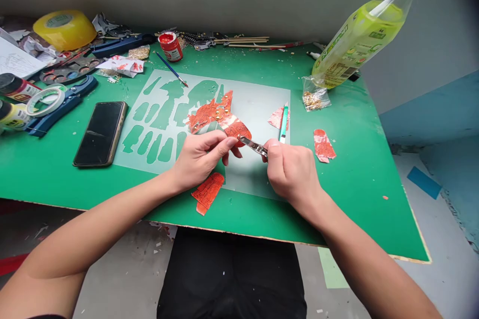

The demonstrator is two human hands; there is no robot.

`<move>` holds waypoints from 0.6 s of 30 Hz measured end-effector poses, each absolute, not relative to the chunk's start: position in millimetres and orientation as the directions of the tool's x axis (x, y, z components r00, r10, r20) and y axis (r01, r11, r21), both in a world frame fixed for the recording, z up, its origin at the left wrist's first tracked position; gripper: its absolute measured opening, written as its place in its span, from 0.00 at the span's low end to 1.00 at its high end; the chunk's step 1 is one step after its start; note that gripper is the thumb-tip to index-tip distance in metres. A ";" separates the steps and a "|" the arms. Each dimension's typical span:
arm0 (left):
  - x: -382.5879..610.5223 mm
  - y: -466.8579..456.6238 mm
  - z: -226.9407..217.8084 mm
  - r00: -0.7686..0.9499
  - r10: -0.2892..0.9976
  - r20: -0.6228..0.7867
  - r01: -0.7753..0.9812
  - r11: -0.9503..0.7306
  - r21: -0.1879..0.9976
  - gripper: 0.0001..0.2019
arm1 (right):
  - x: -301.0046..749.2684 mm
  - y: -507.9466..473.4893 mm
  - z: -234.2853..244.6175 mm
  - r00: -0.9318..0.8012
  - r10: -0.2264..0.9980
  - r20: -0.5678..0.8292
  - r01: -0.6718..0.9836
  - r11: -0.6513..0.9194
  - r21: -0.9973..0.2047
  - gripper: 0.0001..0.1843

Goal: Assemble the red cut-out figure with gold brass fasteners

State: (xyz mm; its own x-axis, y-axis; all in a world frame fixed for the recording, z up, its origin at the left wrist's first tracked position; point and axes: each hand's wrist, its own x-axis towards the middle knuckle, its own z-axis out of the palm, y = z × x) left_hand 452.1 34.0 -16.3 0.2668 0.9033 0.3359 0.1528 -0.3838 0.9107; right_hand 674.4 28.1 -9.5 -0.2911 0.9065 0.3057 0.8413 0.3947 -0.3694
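My left hand pinches the lower end of a red patterned paper figure with gold studs, holding it over a pale stencil sheet on the green table. My right hand is closed round a small metal tool whose tip meets the figure at my left fingertips. A loose red patterned piece lies under my left wrist. Another red piece lies to the right of my right hand. A green-handled knife rests just beyond my right hand.
A black phone lies at the left. A tilted yellow-green bottle and a small bag of gold studs stand far right. Red paint jar, brush, tape rolls, blue tools and sticks crowd the back edge.
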 end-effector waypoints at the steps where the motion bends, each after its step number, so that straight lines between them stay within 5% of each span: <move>1: 452.0 33.3 -16.4 0.267 0.888 0.375 0.144 -0.421 0.896 0.15 | 674.6 26.8 -9.8 -0.292 0.882 0.370 0.835 0.424 -0.352 0.25; 8: 452.7 28.3 -8.4 0.263 0.711 0.652 0.115 -0.694 0.710 0.15 | 674.6 21.5 -6.5 -0.334 0.661 0.672 0.747 0.620 -0.239 0.21; 18: 451.7 25.5 -2.5 0.261 0.695 0.670 0.147 -0.715 0.684 0.15 | 674.7 20.8 -7.3 -0.339 0.658 0.673 0.712 0.647 -0.274 0.19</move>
